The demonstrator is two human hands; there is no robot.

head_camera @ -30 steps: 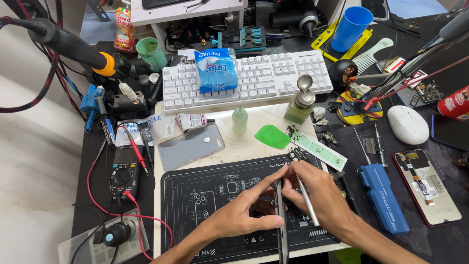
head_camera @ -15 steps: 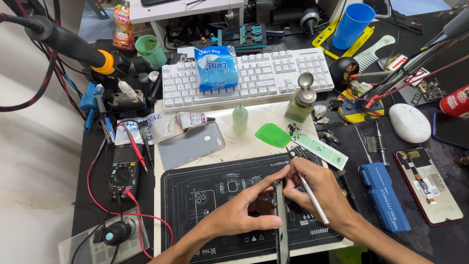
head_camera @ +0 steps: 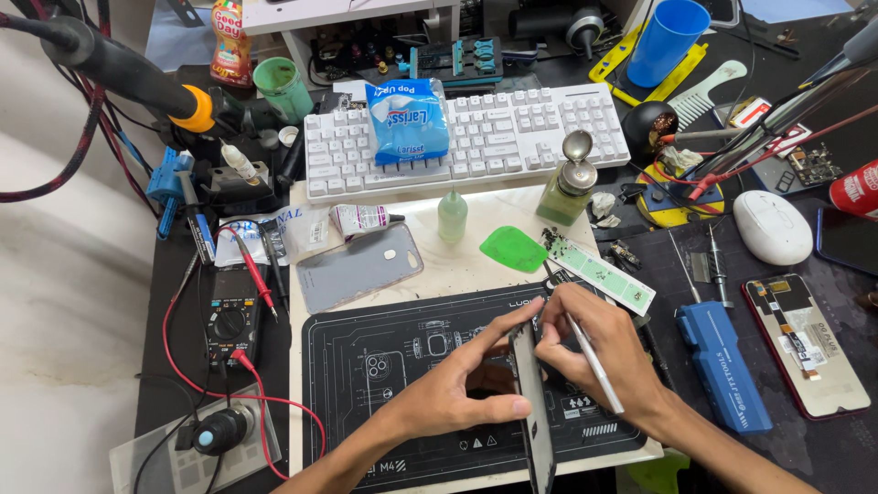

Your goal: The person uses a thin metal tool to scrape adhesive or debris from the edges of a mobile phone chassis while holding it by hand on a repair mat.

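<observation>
My left hand (head_camera: 462,384) holds a dark phone (head_camera: 535,416) on its edge over the black repair mat (head_camera: 366,393), thumb and fingers pinching its top. My right hand (head_camera: 604,352) grips a thin silver tool (head_camera: 594,366) like a pen, its tip at the phone's upper edge. Both hands are close together near the mat's right half. A grey phone back cover (head_camera: 358,266) lies left of them, a green plastic pick (head_camera: 514,248) above.
A white keyboard (head_camera: 512,137) with a blue packet (head_camera: 407,119) lies behind. Small bottles (head_camera: 452,218) and a pump dispenser (head_camera: 569,187) stand near it. A multimeter (head_camera: 230,316) with red leads is at left; a blue screwdriver case (head_camera: 722,361), an opened phone (head_camera: 805,343) and a mouse (head_camera: 773,227) at right.
The left hand's fingers have shifted higher along the phone's top edge. The right hand with the tool has stayed at about the same spot.
</observation>
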